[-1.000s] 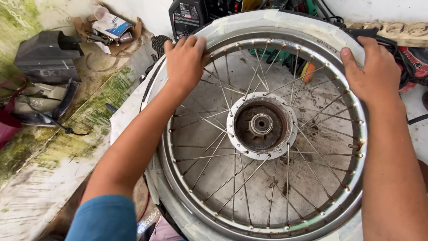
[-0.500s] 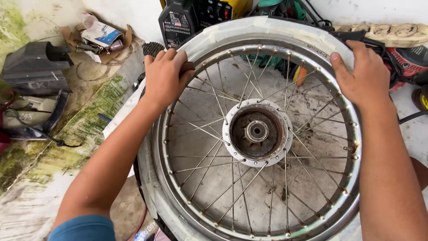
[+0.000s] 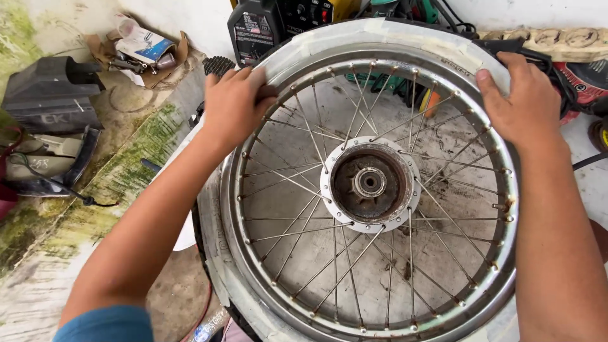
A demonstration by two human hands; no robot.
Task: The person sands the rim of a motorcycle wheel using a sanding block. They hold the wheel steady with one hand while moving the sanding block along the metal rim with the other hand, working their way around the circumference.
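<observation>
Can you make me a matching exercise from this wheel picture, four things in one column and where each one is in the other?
1. left hand
2. right hand
3. hub
4. black plastic cover

A. on the ground, far left
B. centre of the spokes
C. rim's upper left
D. rim's upper right

Pairs: 1-C, 2-D, 3-B, 4-A

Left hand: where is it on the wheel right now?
Head view: the left hand rests on the upper-left rim of the spoked wheel, up and left of the hub; the right hand grips the upper-right rim.
</observation>
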